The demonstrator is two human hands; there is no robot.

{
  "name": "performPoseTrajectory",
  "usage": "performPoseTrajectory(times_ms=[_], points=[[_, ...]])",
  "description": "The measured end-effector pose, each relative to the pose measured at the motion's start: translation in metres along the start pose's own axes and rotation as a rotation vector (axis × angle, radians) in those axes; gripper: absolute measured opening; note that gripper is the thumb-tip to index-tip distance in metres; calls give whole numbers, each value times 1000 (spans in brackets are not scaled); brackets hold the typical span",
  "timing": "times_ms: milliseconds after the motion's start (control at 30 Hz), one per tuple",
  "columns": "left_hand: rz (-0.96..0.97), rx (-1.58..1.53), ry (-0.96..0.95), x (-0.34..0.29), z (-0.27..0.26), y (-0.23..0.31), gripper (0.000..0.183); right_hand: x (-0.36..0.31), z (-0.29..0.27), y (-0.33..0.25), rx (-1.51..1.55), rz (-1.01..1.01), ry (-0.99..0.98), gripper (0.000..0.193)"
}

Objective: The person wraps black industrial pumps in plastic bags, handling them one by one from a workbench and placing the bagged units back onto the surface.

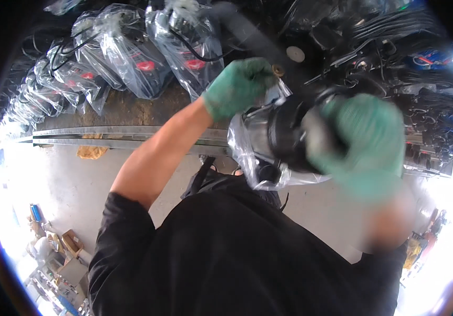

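In front of my body is a black and grey cylindrical machine [283, 130], lying on its side and partly inside a clear plastic bag [245, 150]. My right hand [366, 139], in a green glove and smeared by motion, is closed round the machine's right end; its fingers are partly hidden. My left hand [241, 87], also gloved in green, is closed in a pinch at the bag's upper edge, above the machine's left end. A small brass-coloured ring [277, 70] shows just beyond those fingertips.
A row of bagged machines with red labels [145, 64] and black cords runs along the workbench [126, 113] to the left. Bundles of black cables [395, 29] fill the far right. A metal rail [95, 131] edges the bench. Boxes [72, 241] stand on the floor at lower left.
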State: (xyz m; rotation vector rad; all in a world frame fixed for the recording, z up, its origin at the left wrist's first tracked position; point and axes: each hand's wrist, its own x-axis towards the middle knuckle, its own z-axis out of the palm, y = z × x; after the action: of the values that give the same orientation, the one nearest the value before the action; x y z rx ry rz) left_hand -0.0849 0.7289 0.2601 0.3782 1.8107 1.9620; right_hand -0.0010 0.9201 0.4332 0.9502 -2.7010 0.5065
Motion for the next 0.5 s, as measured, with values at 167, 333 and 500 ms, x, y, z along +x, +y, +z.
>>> performPoseTrajectory(times_ms=[167,333,500], points=[[-48,-229,132,-28,17,54,15,15,0,-15,224,436,44,24],[59,237,155,-53,-21,0,22,24,13,2,420,698,68,26],[78,-271,314,-78,-29,19,27,45,47,-3,581,716,7,27]])
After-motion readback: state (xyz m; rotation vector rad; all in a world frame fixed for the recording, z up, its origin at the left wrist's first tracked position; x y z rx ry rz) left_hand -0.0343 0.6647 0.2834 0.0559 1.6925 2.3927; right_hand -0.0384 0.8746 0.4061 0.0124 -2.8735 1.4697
